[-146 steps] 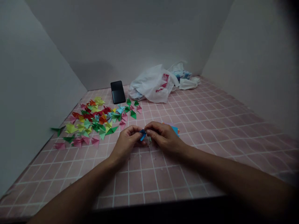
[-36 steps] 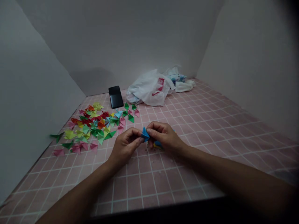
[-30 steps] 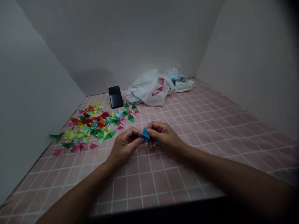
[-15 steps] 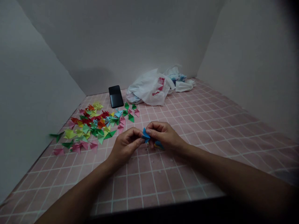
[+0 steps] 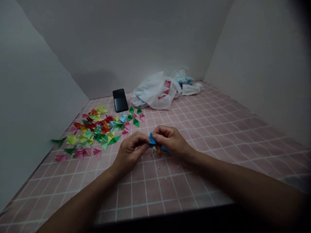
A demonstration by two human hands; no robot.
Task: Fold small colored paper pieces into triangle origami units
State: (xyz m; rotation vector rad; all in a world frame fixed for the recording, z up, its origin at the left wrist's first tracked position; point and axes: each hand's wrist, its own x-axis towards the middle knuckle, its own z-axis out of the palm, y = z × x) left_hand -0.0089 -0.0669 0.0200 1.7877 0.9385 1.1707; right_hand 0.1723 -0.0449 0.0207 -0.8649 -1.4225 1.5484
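A small folded blue origami paper (image 5: pixel 152 141) is pinched between both hands above the table. My left hand (image 5: pixel 132 149) grips its left side with thumb and fingers closed. On the other side, my right hand (image 5: pixel 171 140) pinches it between thumb and forefinger. Partly hidden below the right hand lies more paper in blue and yellow (image 5: pixel 165 150). Left of my hands, many folded paper pieces (image 5: pixel 97 137) in green, pink, yellow, red, orange and light blue are spread over the cloth.
A dark phone (image 5: pixel 120 100) lies at the back left. Beside it are a crumpled white plastic bag (image 5: pixel 155 90) and a white and blue packet (image 5: pixel 184 81). A pink checked tablecloth (image 5: pixel 218 129) covers the table, with pale walls on three sides.
The blue paper has turned slightly between my fingers, and its shape looks more pointed at the top. Both hands stay in nearly the same place.
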